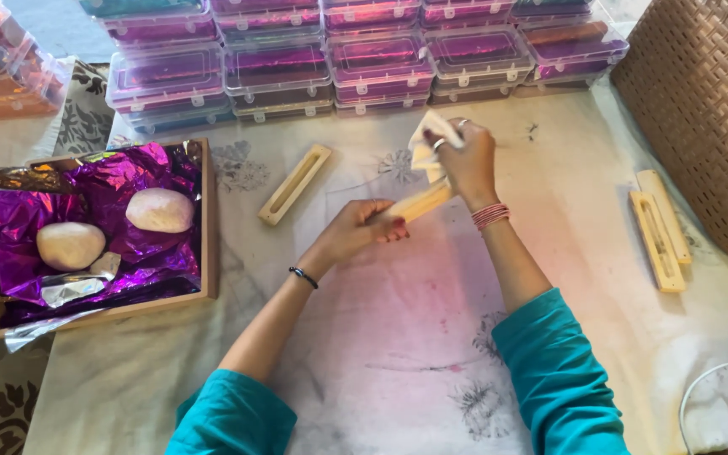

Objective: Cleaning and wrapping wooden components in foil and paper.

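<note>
Left hand [362, 227] grip clasps wooden mould [419, 202]; right hand [465, 156] clutches cloth [428, 139] — tray [209, 219] holds two dough balls [160, 210].

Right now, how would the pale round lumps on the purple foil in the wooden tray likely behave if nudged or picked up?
The two pale round lumps look smooth and rounded, so they may roll a little. The crinkled purple foil beneath them would probably slow that. Their matte, dough-like surface suggests they are soft and could dent under firm fingers. The wooden tray rim would likely stop them.
</note>
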